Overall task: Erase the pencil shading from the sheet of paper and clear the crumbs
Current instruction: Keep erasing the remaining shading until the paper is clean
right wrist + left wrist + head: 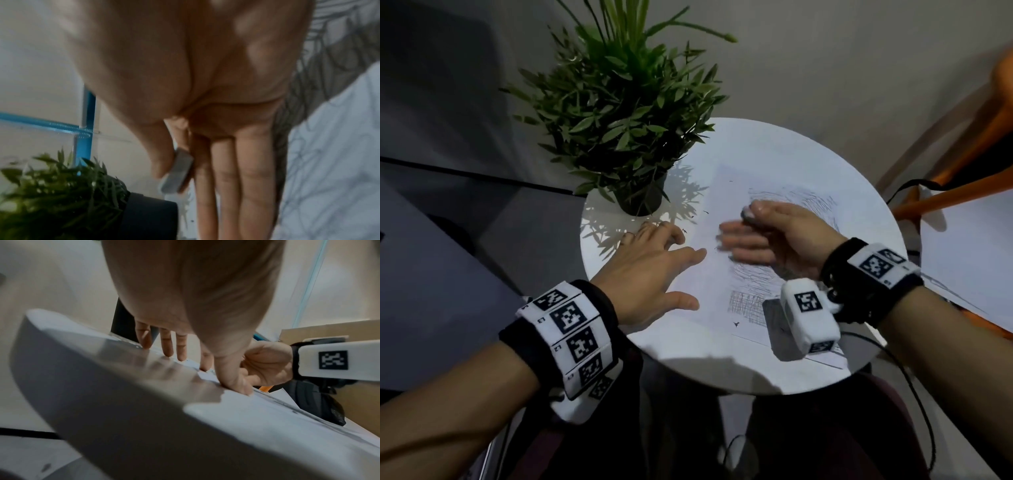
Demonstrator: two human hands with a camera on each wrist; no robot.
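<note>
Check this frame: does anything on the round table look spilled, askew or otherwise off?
Small dark crumbs lie scattered over the sheet of paper and toward the potted plant. The sheet overhangs the table at its near edge. Otherwise nothing odd: left hand steadies the paper, right hand pinches the eraser.

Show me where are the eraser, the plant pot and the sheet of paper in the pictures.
eraser (177, 172): right wrist view, on its grey flat face, pinched by the thumb.
plant pot (642, 202): head view, on its dark side wall.
sheet of paper (709, 301): head view, on a blank part near the left hand.
</note>
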